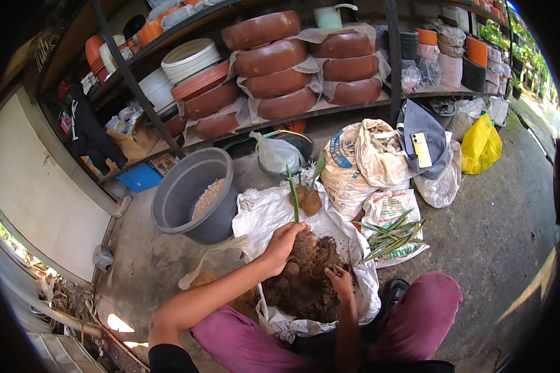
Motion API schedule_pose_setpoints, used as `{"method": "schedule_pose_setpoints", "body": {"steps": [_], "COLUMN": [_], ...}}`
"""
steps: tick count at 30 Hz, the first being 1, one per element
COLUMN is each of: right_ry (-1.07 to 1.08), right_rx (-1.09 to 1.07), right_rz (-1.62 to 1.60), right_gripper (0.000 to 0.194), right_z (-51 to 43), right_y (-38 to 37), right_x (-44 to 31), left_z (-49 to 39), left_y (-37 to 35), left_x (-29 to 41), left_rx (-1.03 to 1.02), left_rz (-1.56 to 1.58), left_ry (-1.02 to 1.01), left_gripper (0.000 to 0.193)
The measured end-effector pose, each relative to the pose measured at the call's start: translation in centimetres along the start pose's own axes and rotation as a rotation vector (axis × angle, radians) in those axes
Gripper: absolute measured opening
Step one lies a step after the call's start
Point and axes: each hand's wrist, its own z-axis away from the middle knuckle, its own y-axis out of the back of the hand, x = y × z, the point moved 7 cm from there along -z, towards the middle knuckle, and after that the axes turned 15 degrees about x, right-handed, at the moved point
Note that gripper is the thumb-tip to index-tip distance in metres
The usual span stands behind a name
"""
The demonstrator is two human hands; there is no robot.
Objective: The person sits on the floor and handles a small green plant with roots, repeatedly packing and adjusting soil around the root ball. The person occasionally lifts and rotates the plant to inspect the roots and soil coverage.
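My left hand (283, 246) is closed around the lower part of an upright, narrow green plant leaf (292, 193). Below it, a white woven sack (256, 210) lies spread out, bearing dark soil and fibrous roots (303, 284). My right hand (339, 280) is at the right side of this heap, its fingers pinched on a small brownish piece, perhaps roots. Brown fibrous balls (310, 201) rest on the far part of the sack. Several long cut leaves (392, 238) lie on a printed sack to the right.
A large grey tub (163, 205) with pale granules stands at the left. Filled sacks (350, 172), a phone (421, 149) on grey cloth and a yellow bag (481, 142) are at the right. Shelves behind hold stacked brown pots (270, 56). My knees flank the soil heap.
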Motion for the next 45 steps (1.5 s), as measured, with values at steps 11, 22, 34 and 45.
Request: {"method": "schedule_pose_setpoints", "body": {"steps": [11, 22, 34, 45], "right_ry": [0.246, 0.469, 0.385, 0.197], "right_rx": [0.036, 0.048, -0.103, -0.271], "right_rz": [0.344, 0.498, 0.253, 0.041], "right_gripper": [0.054, 0.041, 0.047, 0.047], "right_z": [-0.7, -1.5, -2.7, 1.4], "right_y": [1.9, 1.8, -0.6, -1.3], "right_x": [-1.3, -1.8, 0.4, -4.7], "left_z": [-1.1, -0.2, -0.9, -1.1], "left_y": [-0.9, -1.3, 1.4, 0.1], "left_x": [-0.7, 0.3, -0.7, -0.8], "left_rx": [-0.077, -0.083, -0.033, -0.058], "left_rz": [-0.029, 0.013, -0.038, -0.062], "left_ry": [-0.033, -0.043, -0.068, -0.058], "left_gripper": [0.024, 0.026, 0.029, 0.030]}}
